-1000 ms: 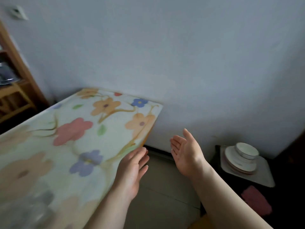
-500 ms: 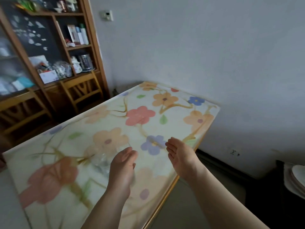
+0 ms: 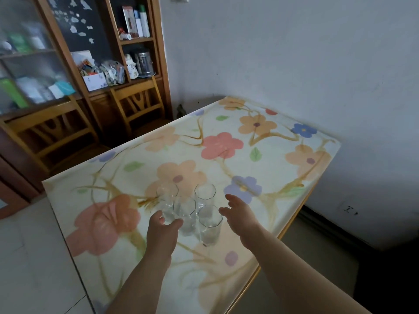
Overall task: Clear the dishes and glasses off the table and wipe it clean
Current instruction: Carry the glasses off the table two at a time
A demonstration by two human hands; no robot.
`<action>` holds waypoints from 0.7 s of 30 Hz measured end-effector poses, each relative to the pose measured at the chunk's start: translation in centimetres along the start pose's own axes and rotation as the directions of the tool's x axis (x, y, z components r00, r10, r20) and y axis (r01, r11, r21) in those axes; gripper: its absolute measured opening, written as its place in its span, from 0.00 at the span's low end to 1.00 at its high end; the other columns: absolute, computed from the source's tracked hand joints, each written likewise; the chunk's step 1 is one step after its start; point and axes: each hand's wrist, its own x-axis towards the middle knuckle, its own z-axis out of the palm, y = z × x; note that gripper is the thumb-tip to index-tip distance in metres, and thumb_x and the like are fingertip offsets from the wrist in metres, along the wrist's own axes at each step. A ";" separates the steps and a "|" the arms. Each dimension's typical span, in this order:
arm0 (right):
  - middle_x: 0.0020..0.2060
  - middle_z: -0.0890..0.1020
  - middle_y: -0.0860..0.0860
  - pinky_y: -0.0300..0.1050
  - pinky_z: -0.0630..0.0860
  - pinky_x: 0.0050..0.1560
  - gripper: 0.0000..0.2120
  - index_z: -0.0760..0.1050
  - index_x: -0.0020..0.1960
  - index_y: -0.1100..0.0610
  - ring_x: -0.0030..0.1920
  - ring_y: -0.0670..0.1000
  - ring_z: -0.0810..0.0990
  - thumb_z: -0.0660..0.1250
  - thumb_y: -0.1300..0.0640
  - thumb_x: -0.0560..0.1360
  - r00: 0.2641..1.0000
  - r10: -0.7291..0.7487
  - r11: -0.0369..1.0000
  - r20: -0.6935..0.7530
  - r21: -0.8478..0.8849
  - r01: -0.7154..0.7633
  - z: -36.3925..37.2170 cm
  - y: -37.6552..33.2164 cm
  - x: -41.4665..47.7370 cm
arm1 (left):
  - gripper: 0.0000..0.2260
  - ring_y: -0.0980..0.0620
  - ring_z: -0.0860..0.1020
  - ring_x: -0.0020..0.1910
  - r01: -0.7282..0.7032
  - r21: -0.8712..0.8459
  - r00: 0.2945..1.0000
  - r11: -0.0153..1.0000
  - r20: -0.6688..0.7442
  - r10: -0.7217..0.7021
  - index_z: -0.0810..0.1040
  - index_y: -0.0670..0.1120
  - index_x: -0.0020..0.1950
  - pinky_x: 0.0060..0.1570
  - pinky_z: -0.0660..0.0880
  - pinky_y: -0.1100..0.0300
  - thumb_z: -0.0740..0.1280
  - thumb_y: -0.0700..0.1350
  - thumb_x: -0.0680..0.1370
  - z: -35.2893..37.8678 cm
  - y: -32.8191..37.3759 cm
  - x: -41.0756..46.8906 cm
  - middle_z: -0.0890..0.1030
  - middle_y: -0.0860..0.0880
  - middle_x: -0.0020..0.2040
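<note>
Moved in from the table (image 3: 283, 177) edge: my left hand (image 3: 162, 232) now half-curls at the front-left of four clear glasses (image 3: 188, 209) clustered mid-table, right hand (image 3: 240, 215) spread just beside them, neither gripping yet, so glass pickup looks next.

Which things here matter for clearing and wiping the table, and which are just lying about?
For the job: four clear glasses; table with flowered cloth; left hand; right hand.

Just lying about: two wooden chairs; cabinet with boxes and metal canister.
</note>
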 end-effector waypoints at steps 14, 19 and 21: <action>0.70 0.68 0.52 0.41 0.71 0.58 0.41 0.58 0.75 0.54 0.67 0.53 0.71 0.75 0.58 0.68 0.999 0.004 0.911 0.052 -0.412 0.017 3.7 2.0 2.6 | 0.33 0.47 0.72 0.65 -0.186 0.264 0.982 0.946 0.031 0.185 0.66 0.44 0.70 0.59 0.68 0.59 0.76 0.41 0.69 2.6 -1.9 4.4 0.72 0.48 0.67; 0.65 0.73 0.51 0.39 0.71 0.51 0.34 0.62 0.71 0.54 0.62 0.52 0.74 0.72 0.59 0.69 0.999 -0.034 0.904 0.023 -0.425 0.041 3.8 2.3 2.8 | 0.33 0.45 0.73 0.64 -0.221 0.316 0.969 0.923 -0.034 0.244 0.65 0.43 0.67 0.56 0.69 0.58 0.78 0.43 0.68 3.7 -2.3 4.8 0.74 0.46 0.66; 0.63 0.74 0.51 0.37 0.74 0.43 0.32 0.63 0.70 0.55 0.56 0.52 0.75 0.72 0.60 0.69 0.999 -0.046 0.912 0.020 -0.407 0.050 3.5 2.4 2.8 | 0.33 0.44 0.74 0.63 -0.249 0.360 0.958 0.899 -0.044 0.283 0.65 0.43 0.67 0.56 0.71 0.55 0.78 0.44 0.68 3.9 -2.3 4.8 0.74 0.45 0.65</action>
